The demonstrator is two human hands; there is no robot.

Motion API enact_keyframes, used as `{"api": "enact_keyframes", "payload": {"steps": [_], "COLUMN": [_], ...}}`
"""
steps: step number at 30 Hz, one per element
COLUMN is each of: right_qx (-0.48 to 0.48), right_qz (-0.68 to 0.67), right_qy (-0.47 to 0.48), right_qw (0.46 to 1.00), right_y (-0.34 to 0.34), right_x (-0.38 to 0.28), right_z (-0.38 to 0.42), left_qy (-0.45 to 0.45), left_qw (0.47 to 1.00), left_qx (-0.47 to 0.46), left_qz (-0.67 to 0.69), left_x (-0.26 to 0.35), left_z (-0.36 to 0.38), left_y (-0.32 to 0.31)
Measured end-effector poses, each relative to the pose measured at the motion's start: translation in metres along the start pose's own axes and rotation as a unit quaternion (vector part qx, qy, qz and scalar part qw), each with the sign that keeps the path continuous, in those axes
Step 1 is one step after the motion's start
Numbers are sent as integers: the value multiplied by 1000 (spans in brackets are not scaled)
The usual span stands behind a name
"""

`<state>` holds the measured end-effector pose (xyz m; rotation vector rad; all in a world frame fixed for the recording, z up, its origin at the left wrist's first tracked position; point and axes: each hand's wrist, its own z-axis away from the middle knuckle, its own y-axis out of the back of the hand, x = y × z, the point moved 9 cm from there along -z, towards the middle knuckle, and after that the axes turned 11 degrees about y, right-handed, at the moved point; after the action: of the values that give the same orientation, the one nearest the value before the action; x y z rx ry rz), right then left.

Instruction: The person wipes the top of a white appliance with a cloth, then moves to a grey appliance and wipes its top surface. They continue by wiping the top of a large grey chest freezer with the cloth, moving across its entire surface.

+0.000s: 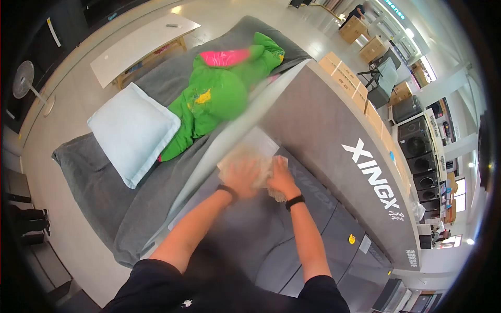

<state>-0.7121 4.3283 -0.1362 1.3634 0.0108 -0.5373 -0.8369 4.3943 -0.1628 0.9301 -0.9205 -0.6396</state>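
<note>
A crumpled beige cloth (228,159) lies on the dark glossy surface (245,224) in front of me. My left hand (242,176) rests flat on this cloth, its fingers spread and somewhat blurred. Close beside it, my right hand (281,175) is closed on the cloth's right part, and a bunched end hangs out below the fingers. A pale translucent sheet (262,142) shows just beyond the hands.
A dark panel (329,120) lettered XINGX rises at right. Left, a grey-covered sofa (99,193) holds a light blue pillow (133,133) and a green bundle (219,91). Behind are a white table (141,44), a fan (24,80), boxes (344,78) and a distant person (356,14).
</note>
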Motion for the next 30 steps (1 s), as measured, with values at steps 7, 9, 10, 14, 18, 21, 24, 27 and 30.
{"api": "enact_keyframes", "payload": {"steps": [7,9,10,14,18,21,24,27,30], "right_qx": [-42,-60,-47,5,86,146,102,11,-37], "right_qz": [31,13,-4,-6,70,139,118,69,59], "right_qy": [-69,-86,-76,-26,-4,48,65,30,4], "right_qw": [996,994,996,1000,994,978,986,997,998], "right_y": [1,12,10,1,-12,-18,-33,-57,-80], "right_x": [28,20,23,33,25,8,-13,-28,-45], "right_z": [-49,-46,-46,-47,-36,-18,4,31,66], "left_qy": [6,8,8,6,16,7,-7,-28,-45], "left_qw": [1000,1000,1000,1000,1000,1000,999,999,999], "left_qx": [-4,-11,-16,-1,13,25,17,-4,21], "left_qz": [12,11,11,-4,-2,12,48,30,2], "left_x": [-1,-1,1,4,2,2,-4,-16,-28], "left_z": [-2,0,1,2,2,5,9,26,69], "left_y": [3,5,10,13,15,14,17,-11,-13]}}
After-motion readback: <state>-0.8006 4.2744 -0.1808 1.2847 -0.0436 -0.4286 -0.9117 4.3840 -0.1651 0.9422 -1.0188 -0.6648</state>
